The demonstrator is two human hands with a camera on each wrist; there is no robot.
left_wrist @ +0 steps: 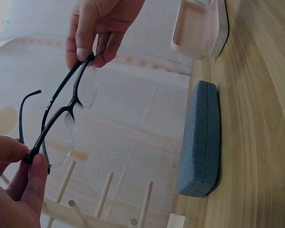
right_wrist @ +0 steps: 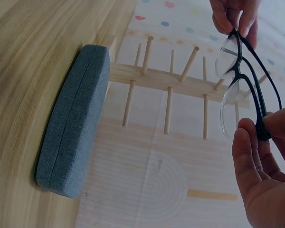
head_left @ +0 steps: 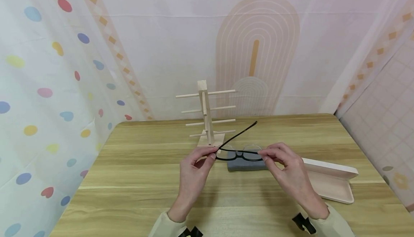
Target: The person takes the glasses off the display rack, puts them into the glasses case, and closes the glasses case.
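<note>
Black-topped eyeglasses [head_left: 239, 154] with clear lower rims are held up by both hands above the table. My left hand [head_left: 195, 174] pinches the left corner of the frame by the hinge, between thumb and fingers. On the opposite corner, my right hand [head_left: 288, 170] has a matching thumb-and-finger pinch. One temple [left_wrist: 22, 111] sticks out at an angle from the left corner. The other temple [left_wrist: 59, 92] lies folded across behind the lenses. Below and behind the glasses, a closed blue-grey glasses case [left_wrist: 199, 140] rests on the table.
A wooden rack [head_left: 208, 120] with several pegs on both sides stands near the table's back edge. To the right, partly behind my right hand, lies an opened white case with a pink lining [head_left: 333, 186]. Patterned curtains [head_left: 174, 50] hang behind the table [head_left: 129, 179].
</note>
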